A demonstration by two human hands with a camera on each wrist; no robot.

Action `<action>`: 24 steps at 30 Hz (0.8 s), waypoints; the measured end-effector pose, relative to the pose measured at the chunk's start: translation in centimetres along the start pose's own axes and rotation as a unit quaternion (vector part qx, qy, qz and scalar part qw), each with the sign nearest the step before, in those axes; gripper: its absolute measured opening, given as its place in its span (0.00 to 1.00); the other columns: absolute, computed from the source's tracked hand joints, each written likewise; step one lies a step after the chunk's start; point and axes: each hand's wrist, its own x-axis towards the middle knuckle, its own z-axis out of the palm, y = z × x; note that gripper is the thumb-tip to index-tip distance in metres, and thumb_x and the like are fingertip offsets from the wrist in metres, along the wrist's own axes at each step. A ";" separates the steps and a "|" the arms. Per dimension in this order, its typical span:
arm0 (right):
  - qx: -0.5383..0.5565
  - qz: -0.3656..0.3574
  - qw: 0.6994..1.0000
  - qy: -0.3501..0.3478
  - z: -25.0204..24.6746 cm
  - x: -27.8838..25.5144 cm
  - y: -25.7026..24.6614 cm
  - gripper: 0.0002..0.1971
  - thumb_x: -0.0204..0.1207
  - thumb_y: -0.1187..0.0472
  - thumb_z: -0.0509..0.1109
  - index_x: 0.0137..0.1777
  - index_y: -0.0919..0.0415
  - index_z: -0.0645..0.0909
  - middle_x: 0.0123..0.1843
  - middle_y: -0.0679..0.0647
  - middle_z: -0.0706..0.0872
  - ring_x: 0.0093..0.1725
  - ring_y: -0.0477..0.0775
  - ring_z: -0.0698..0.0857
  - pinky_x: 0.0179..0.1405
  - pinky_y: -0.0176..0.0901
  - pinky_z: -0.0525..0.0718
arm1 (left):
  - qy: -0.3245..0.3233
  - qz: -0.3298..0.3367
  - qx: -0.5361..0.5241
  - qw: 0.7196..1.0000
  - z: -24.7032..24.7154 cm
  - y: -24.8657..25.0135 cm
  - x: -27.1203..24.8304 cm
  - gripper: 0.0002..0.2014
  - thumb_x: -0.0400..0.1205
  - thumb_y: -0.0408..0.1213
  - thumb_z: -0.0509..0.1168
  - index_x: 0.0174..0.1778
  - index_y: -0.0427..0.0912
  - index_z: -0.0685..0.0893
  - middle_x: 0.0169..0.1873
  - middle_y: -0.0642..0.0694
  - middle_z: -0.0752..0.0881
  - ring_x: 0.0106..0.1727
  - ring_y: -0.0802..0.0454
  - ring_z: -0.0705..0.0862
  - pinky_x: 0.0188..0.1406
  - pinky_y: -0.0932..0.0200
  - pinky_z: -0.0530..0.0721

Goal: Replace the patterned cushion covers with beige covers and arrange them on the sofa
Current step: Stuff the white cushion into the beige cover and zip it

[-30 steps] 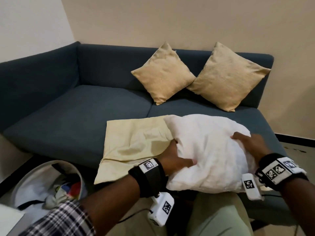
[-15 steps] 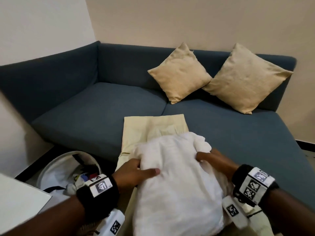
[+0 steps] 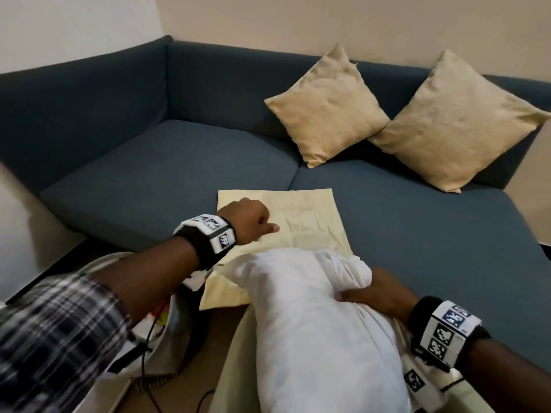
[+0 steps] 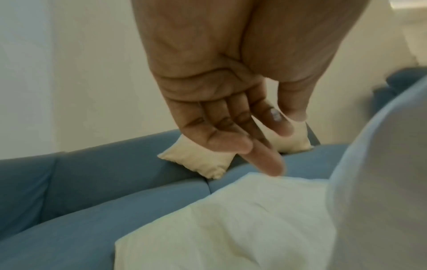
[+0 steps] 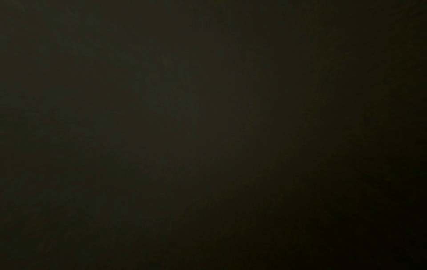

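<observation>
A flat beige cover (image 3: 301, 225) lies on the front edge of the blue sofa (image 3: 179, 162). My left hand (image 3: 259, 222) hovers over the cover's left part, holding nothing. In the left wrist view the left hand (image 4: 265, 151) has loose, nearly straight fingers just above the beige cover (image 4: 231, 224). A bare white cushion insert (image 3: 313, 332) lies across my lap, its far end over the cover's near edge. My right hand (image 3: 372, 293) grips the insert's right side with bunched fabric under the fingers. The right wrist view is dark.
Two beige-covered cushions (image 3: 328, 105) (image 3: 456, 120) lean against the sofa back at the right. A white basket (image 3: 170, 326) holding coloured fabric stands on the floor at my left, with a cable beside it. The sofa's left seat holds nothing.
My left hand has let go of the white insert and moved forward over the beige cover. The insert has come nearer onto my lap, with the right hand still on it.
</observation>
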 end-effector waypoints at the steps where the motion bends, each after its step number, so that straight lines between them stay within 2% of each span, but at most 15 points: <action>1: -0.011 -0.005 1.000 0.005 0.2 0.1 0.1 0.23 0.59 0.44 0.87 0.54 0.43 0.87 0.53 0.40 0.89 0.54 0.41 0.86 0.48 0.34 0.79 | 0.001 0.015 0.051 0.999 1.2 0.4 1.9 0.21 0.82 0.57 0.66 0.32 0.46 0.75 0.34 0.52 0.84 0.42 0.45 0.87 0.39 0.56 0.79; 3: -0.028 -0.020 0.999 0.014 0.6 0.4 0.5 0.20 0.52 0.37 0.82 0.45 0.39 0.86 0.47 0.38 0.89 0.51 0.42 0.87 0.47 0.36 0.81 | -0.064 0.064 0.119 0.989 4.6 1.4 5.7 0.12 0.81 0.52 0.69 0.38 0.49 0.79 0.42 0.48 0.82 0.47 0.41 0.84 0.42 0.56 0.78; 5: -0.036 -0.030 0.999 0.012 0.8 0.5 1.1 0.20 0.53 0.36 0.81 0.45 0.37 0.85 0.48 0.37 0.89 0.51 0.40 0.87 0.49 0.39 0.84 | -0.125 0.111 0.175 0.970 7.5 2.8 8.4 0.05 0.81 0.46 0.67 0.46 0.50 0.85 0.52 0.43 0.85 0.52 0.38 0.86 0.48 0.53 0.83; 6: -0.040 -0.030 0.999 0.006 0.9 0.5 1.4 0.18 0.56 0.38 0.82 0.46 0.35 0.85 0.49 0.36 0.89 0.51 0.39 0.87 0.50 0.37 0.84 | -0.138 0.130 0.206 0.960 8.4 3.3 9.4 0.05 0.82 0.43 0.66 0.49 0.49 0.86 0.55 0.41 0.85 0.53 0.36 0.87 0.49 0.53 0.84; 8: -0.034 -0.027 0.999 -0.008 0.8 0.3 1.6 0.17 0.58 0.40 0.83 0.46 0.33 0.83 0.49 0.36 0.88 0.51 0.39 0.87 0.49 0.34 0.81 | -0.135 0.166 0.258 0.942 10.2 4.2 11.3 0.08 0.84 0.40 0.63 0.54 0.46 0.85 0.56 0.39 0.84 0.53 0.36 0.86 0.46 0.54 0.79; 12: -0.012 -0.023 1.000 -0.015 0.9 0.7 2.6 0.27 0.51 0.33 0.77 0.52 0.36 0.83 0.52 0.35 0.88 0.55 0.42 0.87 0.53 0.36 0.82 | -0.118 0.201 0.319 0.919 12.7 5.4 13.5 0.09 0.85 0.43 0.61 0.54 0.46 0.84 0.56 0.40 0.85 0.53 0.36 0.86 0.41 0.54 0.74; 14: -0.006 -0.018 1.000 -0.020 0.9 0.9 2.8 0.27 0.53 0.35 0.79 0.54 0.38 0.85 0.53 0.38 0.89 0.55 0.43 0.87 0.56 0.39 0.84 | -0.103 0.204 0.302 0.926 13.1 4.9 13.7 0.08 0.84 0.45 0.62 0.52 0.48 0.84 0.54 0.42 0.85 0.52 0.37 0.86 0.40 0.55 0.71; 16: -0.010 -0.021 0.999 -0.022 0.8 1.0 2.5 0.19 0.61 0.41 0.83 0.52 0.36 0.84 0.54 0.38 0.88 0.56 0.44 0.86 0.58 0.40 0.83 | -0.098 0.200 0.265 0.938 13.0 4.3 13.7 0.05 0.83 0.46 0.65 0.49 0.50 0.83 0.53 0.43 0.84 0.51 0.38 0.85 0.41 0.57 0.69; 18: -0.009 -0.016 0.999 -0.031 0.4 1.0 2.2 0.13 0.67 0.45 0.82 0.47 0.32 0.81 0.56 0.39 0.87 0.57 0.45 0.86 0.59 0.41 0.83 | -0.106 0.183 0.228 0.950 12.7 3.8 13.4 0.04 0.82 0.46 0.67 0.46 0.51 0.83 0.52 0.43 0.83 0.49 0.39 0.84 0.42 0.57 0.72; 21: 0.019 0.001 0.999 -0.040 -0.2 0.4 1.5 0.13 0.65 0.43 0.80 0.48 0.33 0.84 0.58 0.40 0.89 0.57 0.44 0.86 0.62 0.46 0.85 | -0.101 0.137 0.196 0.966 12.3 3.4 12.7 0.08 0.82 0.51 0.67 0.43 0.52 0.79 0.51 0.43 0.82 0.46 0.39 0.83 0.42 0.57 0.74; 24: 0.053 0.004 0.998 -0.039 -0.8 -0.3 1.0 0.13 0.66 0.45 0.82 0.50 0.38 0.87 0.56 0.40 0.90 0.57 0.43 0.87 0.65 0.49 0.85 | -0.046 0.111 0.165 0.979 11.1 3.6 12.4 0.08 0.84 0.46 0.61 0.49 0.45 0.78 0.49 0.40 0.85 0.41 0.40 0.80 0.40 0.54 0.76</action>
